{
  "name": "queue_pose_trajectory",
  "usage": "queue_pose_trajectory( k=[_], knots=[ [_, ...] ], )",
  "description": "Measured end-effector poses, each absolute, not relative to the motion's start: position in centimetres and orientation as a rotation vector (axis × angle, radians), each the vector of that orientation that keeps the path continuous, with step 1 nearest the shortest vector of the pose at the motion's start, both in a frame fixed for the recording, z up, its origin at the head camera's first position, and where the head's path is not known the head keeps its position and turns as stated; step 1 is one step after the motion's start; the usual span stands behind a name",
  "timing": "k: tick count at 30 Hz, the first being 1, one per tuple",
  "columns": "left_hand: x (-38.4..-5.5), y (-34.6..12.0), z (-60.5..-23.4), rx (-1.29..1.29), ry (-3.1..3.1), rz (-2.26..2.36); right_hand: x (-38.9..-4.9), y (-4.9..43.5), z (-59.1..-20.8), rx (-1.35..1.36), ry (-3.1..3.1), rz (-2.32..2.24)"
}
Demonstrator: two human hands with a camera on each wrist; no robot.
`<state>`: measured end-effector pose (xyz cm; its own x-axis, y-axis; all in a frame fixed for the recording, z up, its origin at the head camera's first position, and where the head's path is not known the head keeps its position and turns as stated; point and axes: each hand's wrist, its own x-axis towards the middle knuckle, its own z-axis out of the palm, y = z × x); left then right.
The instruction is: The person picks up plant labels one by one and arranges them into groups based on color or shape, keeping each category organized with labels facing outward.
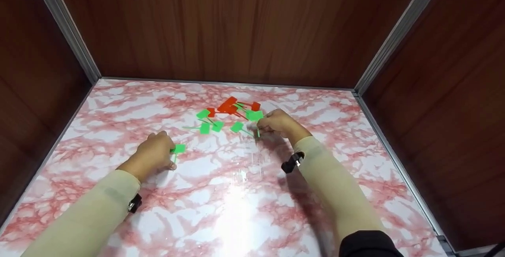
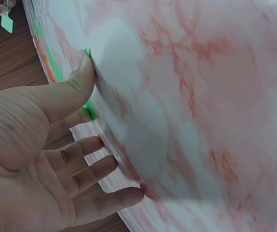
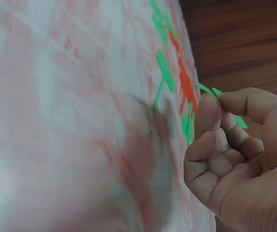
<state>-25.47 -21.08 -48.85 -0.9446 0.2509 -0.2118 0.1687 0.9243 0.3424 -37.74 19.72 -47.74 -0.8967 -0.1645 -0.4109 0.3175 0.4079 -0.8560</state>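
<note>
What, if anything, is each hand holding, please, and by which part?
The right hand pinches a green tag, apparently by its stem; the left hand touches another green tag, grip unclear.

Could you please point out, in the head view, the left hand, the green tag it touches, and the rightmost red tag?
Left hand (image 1: 155,151), head view, on the back of the hand.
Touched green tag (image 1: 180,148), head view, on its flat square end.
Rightmost red tag (image 1: 256,107), head view, on its flat end.

1. A dark reddish-brown wood-grain back wall stands behind a glossy red-and-white marbled tabletop.
2. Matching wood-grain side walls flank it, meeting the back wall at grey metal corner posts.
3. A bright white glare lies on the tabletop's near middle.
</note>
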Motion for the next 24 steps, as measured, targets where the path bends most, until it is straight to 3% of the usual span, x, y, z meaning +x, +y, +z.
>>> queue_pose_trajectory(
  k=[24],
  knots=[
    [-25.5,-21.2,-49.2,0.304,2.843,0.479,-34.1,13.7,-49.7,0.190,1.833,-1.877]
  ],
)
